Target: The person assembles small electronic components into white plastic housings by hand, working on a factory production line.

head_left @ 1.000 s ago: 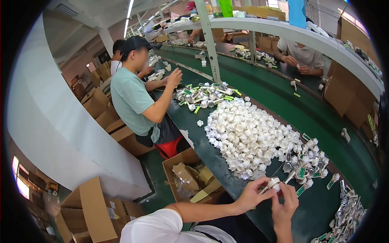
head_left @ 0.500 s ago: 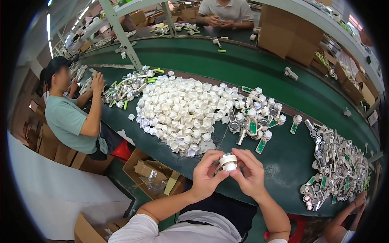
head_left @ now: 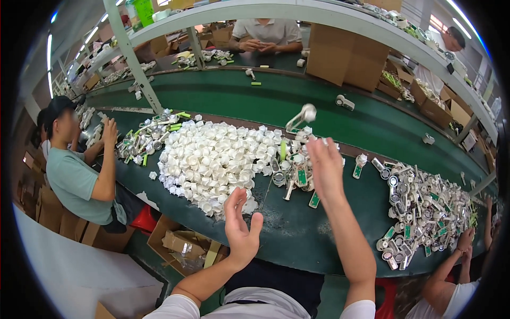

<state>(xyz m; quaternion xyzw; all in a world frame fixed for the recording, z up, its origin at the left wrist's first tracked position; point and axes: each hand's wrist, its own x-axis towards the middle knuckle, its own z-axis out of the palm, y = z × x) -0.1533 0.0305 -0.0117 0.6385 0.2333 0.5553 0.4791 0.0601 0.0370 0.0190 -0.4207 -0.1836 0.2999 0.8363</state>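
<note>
My left hand [head_left: 241,231] is held above the table's near edge, fingers raised and thumb apart, with nothing in it. It is nearest to a big heap of small white plastic cups [head_left: 212,159]. My right hand [head_left: 325,165] reaches forward, open, fingers stretched out over a small group of white assemblies with green circuit boards [head_left: 302,177], partly hiding them. Just beyond its fingertips is a white round-headed part with a handle [head_left: 302,117], blurred and apart from the hand. It appears to be in the air.
To the right lies a large pile of white and silver parts with green boards [head_left: 419,212]. Beyond the table runs a green conveyor belt [head_left: 212,94]. A co-worker [head_left: 79,165] stands at left; an open carton [head_left: 183,247] is below the table edge. A shelf beam [head_left: 297,11] crosses overhead.
Both hands have parted from the white round part they held together. My right hand has moved forward and opened; my left has shifted left and opened. The view has swung slightly right.
</note>
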